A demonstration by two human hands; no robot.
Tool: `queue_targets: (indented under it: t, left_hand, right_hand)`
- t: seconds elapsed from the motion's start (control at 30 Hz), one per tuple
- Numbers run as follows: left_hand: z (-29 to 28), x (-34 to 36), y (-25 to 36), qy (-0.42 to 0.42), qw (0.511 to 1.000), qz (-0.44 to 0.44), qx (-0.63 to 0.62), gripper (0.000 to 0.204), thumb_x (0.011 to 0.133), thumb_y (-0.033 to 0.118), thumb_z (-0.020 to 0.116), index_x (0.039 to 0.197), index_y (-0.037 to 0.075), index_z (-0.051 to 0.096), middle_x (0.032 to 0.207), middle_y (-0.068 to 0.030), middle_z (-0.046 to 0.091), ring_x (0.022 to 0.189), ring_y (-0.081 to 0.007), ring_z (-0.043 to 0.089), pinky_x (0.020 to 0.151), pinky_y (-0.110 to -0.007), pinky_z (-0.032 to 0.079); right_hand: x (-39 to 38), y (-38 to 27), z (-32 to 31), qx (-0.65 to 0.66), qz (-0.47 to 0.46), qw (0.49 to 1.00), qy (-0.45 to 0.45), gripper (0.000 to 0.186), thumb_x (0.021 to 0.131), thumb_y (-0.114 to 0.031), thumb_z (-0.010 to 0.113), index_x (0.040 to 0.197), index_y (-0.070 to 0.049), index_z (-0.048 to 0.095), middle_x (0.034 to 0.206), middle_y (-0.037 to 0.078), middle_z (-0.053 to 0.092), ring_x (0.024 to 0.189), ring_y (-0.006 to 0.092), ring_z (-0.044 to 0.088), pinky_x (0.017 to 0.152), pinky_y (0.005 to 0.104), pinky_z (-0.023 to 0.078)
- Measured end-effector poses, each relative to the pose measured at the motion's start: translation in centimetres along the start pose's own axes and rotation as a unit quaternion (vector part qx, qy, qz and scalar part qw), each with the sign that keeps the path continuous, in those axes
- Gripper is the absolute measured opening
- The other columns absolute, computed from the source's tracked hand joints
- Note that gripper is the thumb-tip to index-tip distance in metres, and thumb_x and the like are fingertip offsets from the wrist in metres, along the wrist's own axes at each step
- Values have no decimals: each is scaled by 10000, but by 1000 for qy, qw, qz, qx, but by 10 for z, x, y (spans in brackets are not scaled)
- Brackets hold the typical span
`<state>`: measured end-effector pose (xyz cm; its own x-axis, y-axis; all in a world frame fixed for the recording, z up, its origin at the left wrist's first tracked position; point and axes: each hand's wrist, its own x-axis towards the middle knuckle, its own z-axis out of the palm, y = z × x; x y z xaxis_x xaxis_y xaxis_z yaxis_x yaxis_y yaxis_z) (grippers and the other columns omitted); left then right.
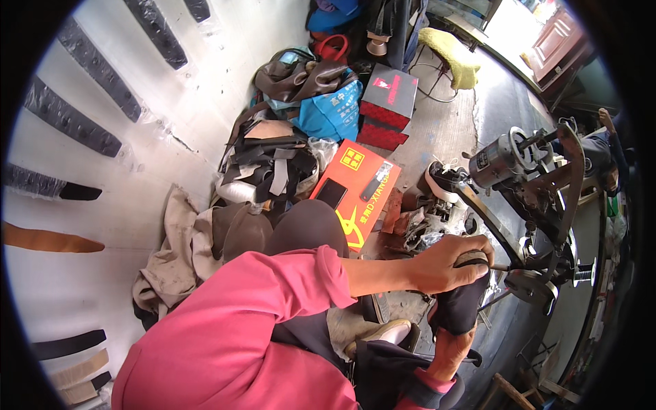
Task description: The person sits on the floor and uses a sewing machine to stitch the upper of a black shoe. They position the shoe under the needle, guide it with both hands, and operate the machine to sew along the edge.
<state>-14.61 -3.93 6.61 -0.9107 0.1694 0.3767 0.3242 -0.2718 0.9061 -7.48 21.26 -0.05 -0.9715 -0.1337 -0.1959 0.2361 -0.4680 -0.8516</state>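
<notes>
A black shoe (pixel 456 309) is held up at the right, close to the narrow arm of a hand-cranked shoe-patching machine (pixel 493 162). My left hand (pixel 447 265) is closed over the top end of the shoe, with the fingers on its far side and the thumb in front. The pale edge of a sole shows under those fingers. From below, my right hand (pixel 452 350) grips the shoe's lower end; its fingers are partly hidden. Whether the shoe touches the machine's tip, I cannot tell.
An orange-red shoe box (pixel 355 188) with a black phone (pixel 331 194) on it lies beyond my knee. Further off are a dark box (pixel 389 96), a blue bag (pixel 331 113), leather scraps (pixel 273 164) and a stool with a yellow cover (pixel 447 56). A dark sneaker (pixel 443 180) stands by the machine.
</notes>
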Motion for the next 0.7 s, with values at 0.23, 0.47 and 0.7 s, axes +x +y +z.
queue_targets:
  t: [0.23, 0.47, 0.7]
  left_hand:
    - [-1, 0, -1, 1, 1000, 17, 6, 295, 975, 289, 608, 1106, 25, 589, 997, -143, 657, 930, -279, 632, 876, -396, 478]
    - [-2, -3, -2, 21, 1000, -4, -22, 297, 974, 309, 619, 1096, 40, 591, 898, -99, 608, 839, -203, 568, 801, -351, 456]
    - [0, -4, -6, 20, 999, 13, -44, 283, 990, 299, 619, 1114, 47, 586, 949, -71, 601, 890, -168, 551, 845, -337, 449]
  right_hand:
    - [8, 1, 2, -28, -11, 998, 60, 528, 902, -190, 714, 1375, -11, 564, 1293, 165, 649, 1123, 312, 663, 936, 477, 559]
    - [10, 11, -25, -41, -25, 997, 52, 583, 925, -293, 677, 1413, -5, 539, 1371, 159, 611, 1156, 310, 644, 950, 438, 539]
    - [11, 14, -28, -78, 7, 994, 82, 572, 948, -272, 663, 1427, 9, 529, 1390, 154, 607, 1214, 285, 620, 981, 418, 523]
